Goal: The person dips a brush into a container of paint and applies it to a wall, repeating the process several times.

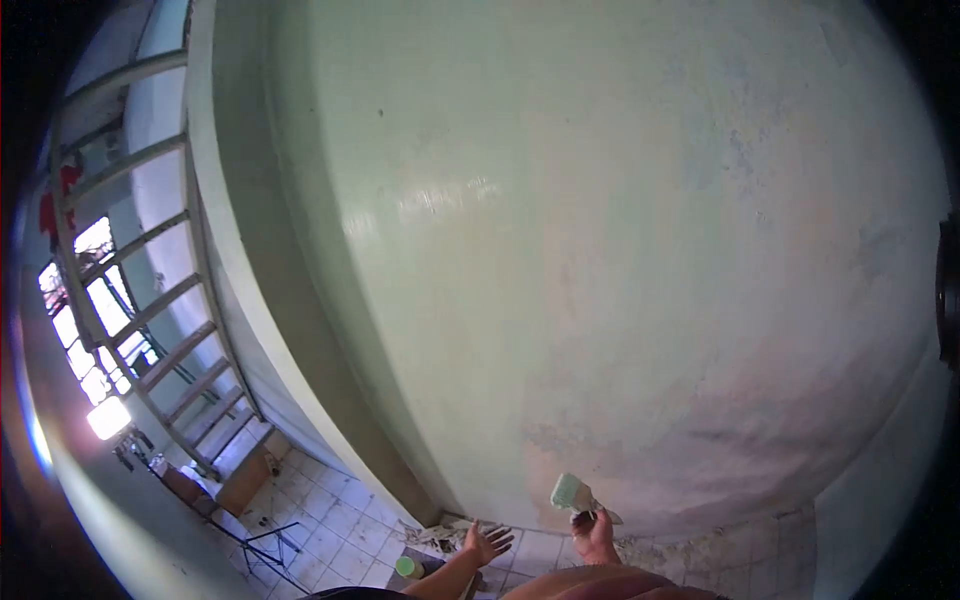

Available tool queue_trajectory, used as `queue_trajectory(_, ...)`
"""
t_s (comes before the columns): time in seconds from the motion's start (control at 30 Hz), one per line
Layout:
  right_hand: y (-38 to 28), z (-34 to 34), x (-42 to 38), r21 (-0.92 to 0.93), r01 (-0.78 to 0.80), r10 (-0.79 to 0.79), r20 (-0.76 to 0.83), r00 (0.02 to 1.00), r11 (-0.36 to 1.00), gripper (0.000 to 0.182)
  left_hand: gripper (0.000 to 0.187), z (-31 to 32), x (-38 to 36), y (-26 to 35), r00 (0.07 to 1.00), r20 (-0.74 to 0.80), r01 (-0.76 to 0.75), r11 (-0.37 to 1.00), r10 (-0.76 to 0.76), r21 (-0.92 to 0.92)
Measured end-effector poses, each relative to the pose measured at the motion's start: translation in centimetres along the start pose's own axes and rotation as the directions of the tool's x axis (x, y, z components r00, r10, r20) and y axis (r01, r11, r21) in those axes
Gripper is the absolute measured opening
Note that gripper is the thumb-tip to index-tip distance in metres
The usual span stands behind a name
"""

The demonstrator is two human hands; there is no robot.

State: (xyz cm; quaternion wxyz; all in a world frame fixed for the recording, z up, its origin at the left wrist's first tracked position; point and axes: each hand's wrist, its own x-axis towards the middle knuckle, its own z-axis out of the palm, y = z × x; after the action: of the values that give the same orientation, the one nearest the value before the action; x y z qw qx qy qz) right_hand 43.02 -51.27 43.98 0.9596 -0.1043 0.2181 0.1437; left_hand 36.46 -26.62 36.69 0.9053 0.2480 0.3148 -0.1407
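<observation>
My right hand [597, 540] grips a wide paintbrush [574, 492], its bristles coated with pale green and pointing up and left. Low in the head view, my left hand [488, 543] is held out with its fingers spread and nothing in it. Just left of and below that hand stands a small container of light green paint [408, 567]. Ahead of both hands rises a wall [430, 320], pale green on its left and patchy pinkish-grey toward the lower right. A shiny streak shows on its green part.
A wooden ladder [180, 290] leans at the left, beyond a protruding wall edge [270, 330]. Near its foot sit a box [245, 470] and a dark metal stand [272, 540]. A bright lamp [108, 418] shines at far left. Dusty white tiles [335, 520] cover the floor.
</observation>
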Motion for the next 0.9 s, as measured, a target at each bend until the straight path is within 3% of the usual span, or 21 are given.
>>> queue_trajectory(0.07, 1.6, -1.8, 0.8, -0.115, -0.009, 0.022, 0.114, 0.993, 0.993, 0.022, 0.078, -2.1, 0.4, 0.8, 0.999, -0.003, 0.054, 0.999, -0.054, -0.007)
queue_trajectory(0.13, 3.0, -1.0, -0.7, -0.215, 0.06, -0.059, 0.014, 0.998, 0.975, 0.023, 0.078, -3.9, 0.7, 1.0, 0.998, 0.037, 0.044, 0.999, -0.044, 0.005)
queue_trajectory(0.17, 3.1, -0.9, -1.1, -0.263, 0.044, -0.028, 0.061, 0.998, 0.964, 0.022, 0.078, -3.9, 0.8, 1.3, 0.997, 0.009, 0.078, 0.997, -0.078, 0.004)
queue_trajectory(0.2, 3.6, -1.3, -1.2, -0.266, 0.056, -0.046, 0.043, 0.998, 0.962, 0.022, 0.078, -4.5, 1.1, 1.6, 0.995, 0.012, 0.104, 0.995, -0.104, 0.003)
queue_trajectory(0.27, 4.6, -2.7, -1.2, -0.094, 0.048, -0.056, -0.084, 0.995, 0.994, 0.022, 0.077, -5.9, 1.9, 1.7, 0.992, 0.029, 0.125, 0.991, -0.124, -0.038)
queue_trajectory(0.3, 4.0, -3.0, -2.3, -0.264, -0.005, 0.026, 0.078, 0.997, 0.965, 0.021, 0.076, -5.6, 2.0, 1.7, 0.993, -0.007, 0.115, 0.993, -0.115, -0.032)
queue_trajectory(0.4, 4.5, -2.7, -2.2, -0.171, 0.063, -0.081, -0.095, 0.992, 0.983, 0.023, 0.078, -4.9, 2.1, 1.8, 0.996, 0.046, 0.079, 0.997, -0.08, 0.008)
queue_trajectory(0.47, 3.9, -3.4, -2.0, -0.249, 0.081, -0.112, -0.111, 0.987, 0.965, 0.023, 0.078, -4.1, 2.0, 1.7, 0.995, 0.045, 0.092, 0.996, -0.092, -0.015)
queue_trajectory(0.53, 3.6, -3.3, -2.1, -0.214, 0.065, -0.073, -0.031, 0.997, 0.975, 0.023, 0.078, -3.9, 1.5, 1.8, 0.994, 0.048, 0.102, 0.994, -0.1, -0.038)
queue_trajectory(0.67, 3.2, -1.2, -2.8, -0.193, 0.125, -0.148, -0.108, 0.983, 0.973, 0.025, 0.077, -4.0, 1.2, 1.6, 0.997, 0.044, 0.071, 0.997, -0.07, -0.017)
queue_trajectory(0.9, 2.5, -0.4, -3.2, -0.241, 0.139, -0.13, 0.053, 0.99, 0.961, 0.024, 0.073, -5.9, 0.9, 1.7, 0.997, 0.022, 0.069, 0.998, -0.069, -0.013)
